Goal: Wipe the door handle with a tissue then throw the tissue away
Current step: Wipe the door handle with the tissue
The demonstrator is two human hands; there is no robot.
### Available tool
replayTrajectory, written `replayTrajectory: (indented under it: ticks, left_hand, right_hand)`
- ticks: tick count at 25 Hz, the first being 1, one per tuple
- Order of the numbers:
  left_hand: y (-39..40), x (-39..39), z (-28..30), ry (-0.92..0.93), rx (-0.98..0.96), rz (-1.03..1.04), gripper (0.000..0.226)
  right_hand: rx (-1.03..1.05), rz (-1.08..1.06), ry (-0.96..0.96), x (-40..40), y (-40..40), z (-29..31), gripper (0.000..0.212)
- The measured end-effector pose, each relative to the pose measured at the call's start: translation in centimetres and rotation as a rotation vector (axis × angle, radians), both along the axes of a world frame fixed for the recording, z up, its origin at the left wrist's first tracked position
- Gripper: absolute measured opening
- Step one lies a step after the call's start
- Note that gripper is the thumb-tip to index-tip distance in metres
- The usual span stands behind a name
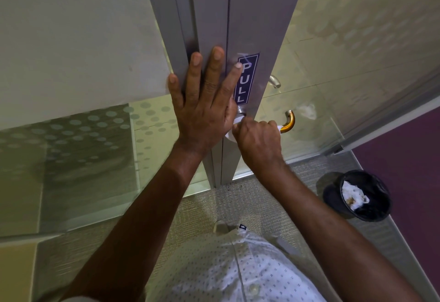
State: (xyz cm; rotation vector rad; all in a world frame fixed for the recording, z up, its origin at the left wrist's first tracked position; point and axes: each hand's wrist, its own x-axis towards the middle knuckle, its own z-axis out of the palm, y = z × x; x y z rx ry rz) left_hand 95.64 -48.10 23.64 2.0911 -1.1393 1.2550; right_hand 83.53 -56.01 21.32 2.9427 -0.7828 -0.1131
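Nearest the camera is the person's white patterned shirt, with both bare forearms reaching away from it over a grey carpet. On the floor to the right, against a purple wall, stands a black bin holding crumpled white paper.

Farther on, the right hand is closed in a fist around the door handle, with a white tissue clamped between the fingers and the handle. Bits of tissue show at the left of the fist and at its right edge, where the handle's curved, gold-looking end sticks out. The metal base of the handle meets the door just above the fist.

The left hand lies flat against the grey door frame, fingers spread apart and pointing up, holding nothing. Its forefinger tip touches a dark blue "PULL" sticker on the frame. Frosted glass panels with dotted patterns sit on either side, and a faint reflection of the handle shows in the right glass.
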Motion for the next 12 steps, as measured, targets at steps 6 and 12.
replayTrajectory:
  ticks: [6, 12]
  left_hand:
    - [0.2, -0.1, 0.2, 0.007, 0.003, -0.004, 0.051]
    - [0.1, 0.1, -0.1, 0.011, 0.013, -0.009, 0.048]
  right_hand:
    - [-0.032, 0.075, -0.073, -0.3, -0.9, -0.2, 0.012]
    - [-0.040, -0.133, -0.364, -1.8, 2.3, -3.1, 0.032]
